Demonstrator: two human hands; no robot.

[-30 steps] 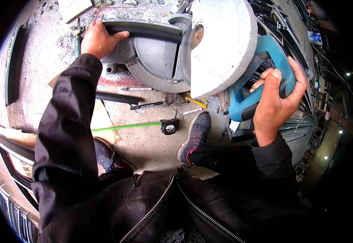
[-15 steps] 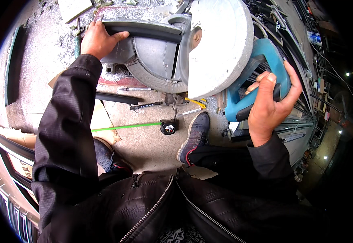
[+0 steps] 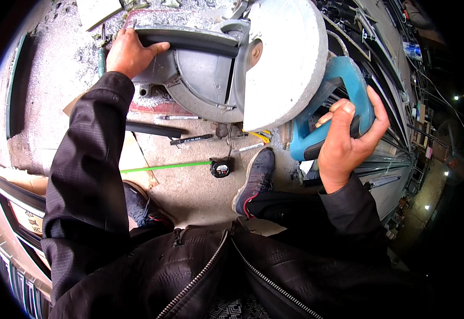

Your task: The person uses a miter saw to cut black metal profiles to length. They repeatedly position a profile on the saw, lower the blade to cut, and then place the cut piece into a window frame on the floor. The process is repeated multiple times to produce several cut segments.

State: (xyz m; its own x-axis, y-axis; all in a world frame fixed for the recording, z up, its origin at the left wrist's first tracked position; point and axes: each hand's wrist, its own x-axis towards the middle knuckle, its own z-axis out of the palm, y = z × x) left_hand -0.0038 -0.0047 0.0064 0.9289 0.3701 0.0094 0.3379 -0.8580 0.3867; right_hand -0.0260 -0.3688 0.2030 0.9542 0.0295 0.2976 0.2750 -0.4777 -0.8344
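My right hand is wrapped round the blue handle of a miter saw, thumb lying on top. The saw's big white blade guard fills the upper middle, and the blade itself is hidden behind it. With my left hand I grip the left end of a dark metal profile, holding it against the saw's fence. The profile's right end reaches the guard. Beneath it lies the round grey saw table.
On the floor before my shoes lie a tape measure with its green blade drawn out leftward, a black marker and a yellow tool. Long profiles are stacked at right. A dark strip lies far left amid metal shavings.
My right hand has drawn the saw handle slightly left, and the white guard has shifted left with it. My left hand and the profile stay in place.
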